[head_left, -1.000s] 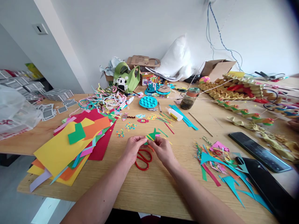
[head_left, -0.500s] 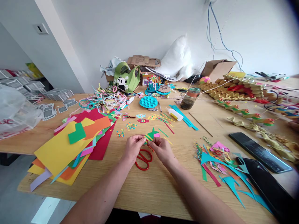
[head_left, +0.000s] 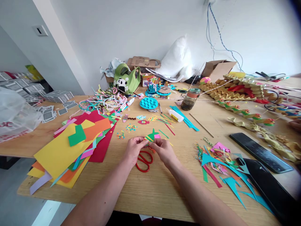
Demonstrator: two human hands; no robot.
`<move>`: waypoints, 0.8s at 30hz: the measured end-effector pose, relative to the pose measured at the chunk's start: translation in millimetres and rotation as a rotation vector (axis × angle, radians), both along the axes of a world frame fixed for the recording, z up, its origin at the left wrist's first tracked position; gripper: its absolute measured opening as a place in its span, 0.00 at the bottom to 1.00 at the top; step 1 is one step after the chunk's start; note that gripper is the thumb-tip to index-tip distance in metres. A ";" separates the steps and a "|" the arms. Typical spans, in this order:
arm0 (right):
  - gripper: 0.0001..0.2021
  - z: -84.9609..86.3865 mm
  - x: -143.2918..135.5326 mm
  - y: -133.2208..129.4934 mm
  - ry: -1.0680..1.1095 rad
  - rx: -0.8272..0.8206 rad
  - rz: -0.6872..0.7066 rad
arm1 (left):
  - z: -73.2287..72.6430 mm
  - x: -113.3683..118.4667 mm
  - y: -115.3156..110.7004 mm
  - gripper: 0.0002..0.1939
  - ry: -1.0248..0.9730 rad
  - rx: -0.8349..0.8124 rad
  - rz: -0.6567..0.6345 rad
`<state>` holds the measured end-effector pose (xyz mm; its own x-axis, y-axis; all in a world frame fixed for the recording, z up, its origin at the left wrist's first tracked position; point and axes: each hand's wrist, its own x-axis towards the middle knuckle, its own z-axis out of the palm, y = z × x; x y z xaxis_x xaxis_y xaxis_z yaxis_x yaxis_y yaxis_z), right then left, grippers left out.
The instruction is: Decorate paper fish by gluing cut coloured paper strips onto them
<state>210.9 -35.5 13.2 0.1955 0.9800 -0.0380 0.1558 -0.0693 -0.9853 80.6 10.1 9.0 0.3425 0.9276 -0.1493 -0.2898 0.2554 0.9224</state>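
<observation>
Between my two hands is a small green paper fish (head_left: 152, 134) with a yellow stripe, its tail pointing away from me. My left hand (head_left: 134, 150) pinches its left edge with thumb and fingertips. Fingers closed, my right hand (head_left: 164, 151) presses on the near right edge, partly hiding the piece. Just below the hands lie scissors with red handles (head_left: 142, 170); their blades are mostly covered. A pink paper scrap (head_left: 157, 136) shows beside the fish. Beyond are a red paper fish (head_left: 143, 122), a blue one (head_left: 141, 117) and thin paper strips (head_left: 169, 128).
Coloured paper sheets (head_left: 55, 147) are piled at left. A glue bottle (head_left: 176, 115), blue strips (head_left: 185, 121) and a glass jar (head_left: 190, 100) stand or lie ahead. At right are paper scraps (head_left: 215, 160), a phone (head_left: 260, 152) and egg-carton pieces (head_left: 246, 110). Another person's hand (head_left: 295, 124) shows at the right edge.
My fingertips have shifted slightly on the green fish, the right thumb closer to the left one. The view has moved a little; the other things lie as before.
</observation>
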 end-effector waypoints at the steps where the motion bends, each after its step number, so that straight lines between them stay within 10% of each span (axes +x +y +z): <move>1: 0.18 1.0 0.1 -0.6 -0.007 -0.017 -0.001 | -0.1 0.0 0.2 0.12 0.012 0.006 0.012; 24: 0.11 12.8 6.1 -2.6 0.076 -0.019 0.013 | 4.5 -5.8 4.8 0.11 -0.032 -0.109 -0.038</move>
